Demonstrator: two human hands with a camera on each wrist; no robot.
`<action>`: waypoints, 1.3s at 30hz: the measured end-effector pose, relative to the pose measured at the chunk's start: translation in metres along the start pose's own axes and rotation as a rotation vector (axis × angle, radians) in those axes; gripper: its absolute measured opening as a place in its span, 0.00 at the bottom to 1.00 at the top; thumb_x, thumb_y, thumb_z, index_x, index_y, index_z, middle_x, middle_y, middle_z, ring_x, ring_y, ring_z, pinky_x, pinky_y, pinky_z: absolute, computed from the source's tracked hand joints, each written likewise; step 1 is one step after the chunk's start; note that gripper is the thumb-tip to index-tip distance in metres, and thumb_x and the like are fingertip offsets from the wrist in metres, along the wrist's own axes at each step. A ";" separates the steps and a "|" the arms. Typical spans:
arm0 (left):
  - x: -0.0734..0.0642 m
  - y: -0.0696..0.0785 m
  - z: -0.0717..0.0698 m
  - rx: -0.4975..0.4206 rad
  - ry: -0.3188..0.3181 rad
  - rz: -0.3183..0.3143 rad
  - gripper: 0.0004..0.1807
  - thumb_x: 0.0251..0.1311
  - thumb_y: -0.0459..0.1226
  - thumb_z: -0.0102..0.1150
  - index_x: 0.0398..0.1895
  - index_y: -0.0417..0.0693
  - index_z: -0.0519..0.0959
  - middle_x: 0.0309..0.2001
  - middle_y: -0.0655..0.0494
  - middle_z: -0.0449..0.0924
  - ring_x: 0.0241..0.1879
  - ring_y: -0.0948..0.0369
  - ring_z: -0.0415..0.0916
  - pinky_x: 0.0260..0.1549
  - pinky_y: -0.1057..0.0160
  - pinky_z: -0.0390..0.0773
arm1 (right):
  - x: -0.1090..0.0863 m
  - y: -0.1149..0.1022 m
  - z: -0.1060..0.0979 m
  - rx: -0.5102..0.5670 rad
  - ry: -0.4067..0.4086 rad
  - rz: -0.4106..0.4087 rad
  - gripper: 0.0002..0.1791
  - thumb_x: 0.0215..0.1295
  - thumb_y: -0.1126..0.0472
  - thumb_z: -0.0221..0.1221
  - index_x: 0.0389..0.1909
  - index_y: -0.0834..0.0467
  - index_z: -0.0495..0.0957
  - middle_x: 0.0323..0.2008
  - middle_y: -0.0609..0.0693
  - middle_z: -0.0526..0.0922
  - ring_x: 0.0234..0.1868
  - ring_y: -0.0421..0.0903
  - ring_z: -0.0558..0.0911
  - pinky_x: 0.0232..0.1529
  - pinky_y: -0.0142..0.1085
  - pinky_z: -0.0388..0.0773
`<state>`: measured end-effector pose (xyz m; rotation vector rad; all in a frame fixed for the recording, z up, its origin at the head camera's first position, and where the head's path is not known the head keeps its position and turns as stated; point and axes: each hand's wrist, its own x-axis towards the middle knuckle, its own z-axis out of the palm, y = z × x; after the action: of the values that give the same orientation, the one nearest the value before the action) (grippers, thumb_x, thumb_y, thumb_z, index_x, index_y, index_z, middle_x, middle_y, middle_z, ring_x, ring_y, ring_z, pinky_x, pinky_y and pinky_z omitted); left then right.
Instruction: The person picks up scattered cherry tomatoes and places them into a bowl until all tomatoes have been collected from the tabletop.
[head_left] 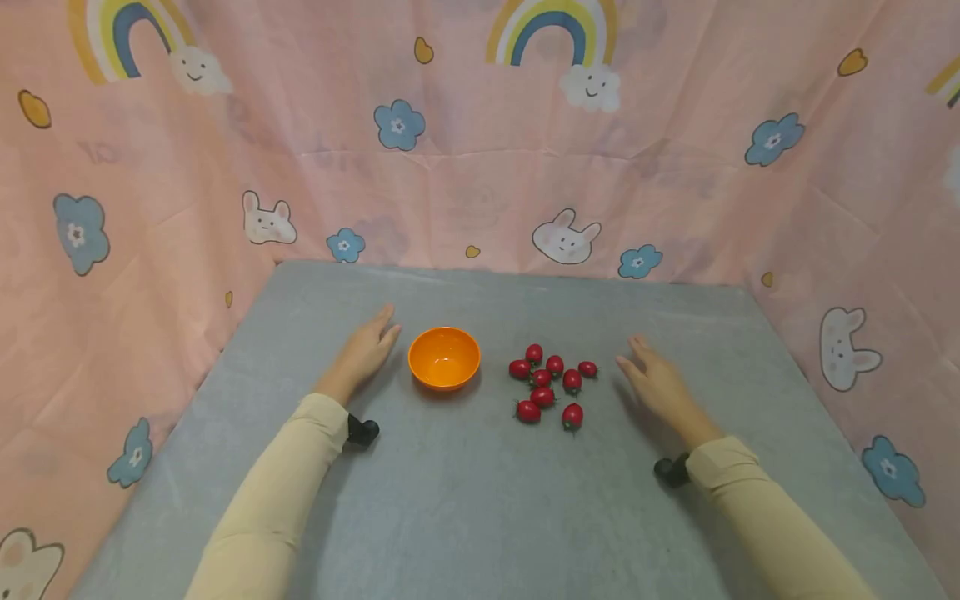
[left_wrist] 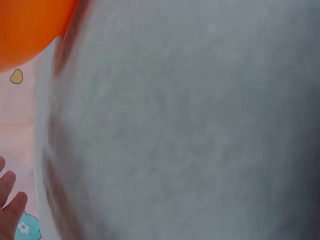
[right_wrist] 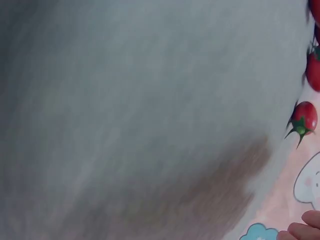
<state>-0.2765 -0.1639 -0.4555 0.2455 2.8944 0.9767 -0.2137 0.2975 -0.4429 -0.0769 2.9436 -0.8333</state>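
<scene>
An orange bowl (head_left: 444, 360) stands upright on the grey table, with nothing inside it. To its left is my left hand (head_left: 366, 348), fingers extended and apart from the bowl; the left wrist view catches its fingertips (left_wrist: 15, 207) low at the left edge and part of the bowl (left_wrist: 30, 30) above. Several small red cherry tomatoes (head_left: 542, 397) with green stems lie in a loose group right of the bowl. My right hand (head_left: 660, 385) hovers to the right of the tomatoes with relaxed fingers, holding nothing. One tomato (right_wrist: 304, 119) shows at the right wrist view's edge.
The grey table (head_left: 450, 517) runs back to a pink curtain (head_left: 465, 183) printed with rainbows, rabbits and flowers, which also closes off both sides. A black camera mount (head_left: 363, 431) sits on the left wrist, another mount (head_left: 671, 471) on the right.
</scene>
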 end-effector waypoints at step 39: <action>-0.019 0.012 0.033 -0.546 0.058 -0.091 0.28 0.77 0.50 0.41 0.74 0.48 0.64 0.75 0.50 0.62 0.75 0.52 0.60 0.72 0.49 0.64 | -0.005 -0.024 0.024 0.448 0.055 0.210 0.32 0.75 0.46 0.51 0.73 0.60 0.65 0.72 0.58 0.67 0.76 0.56 0.61 0.75 0.54 0.60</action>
<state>-0.2527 -0.1386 -0.4742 0.0460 2.5230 1.7129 -0.2064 0.2653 -0.4505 0.2805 2.6685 -1.4438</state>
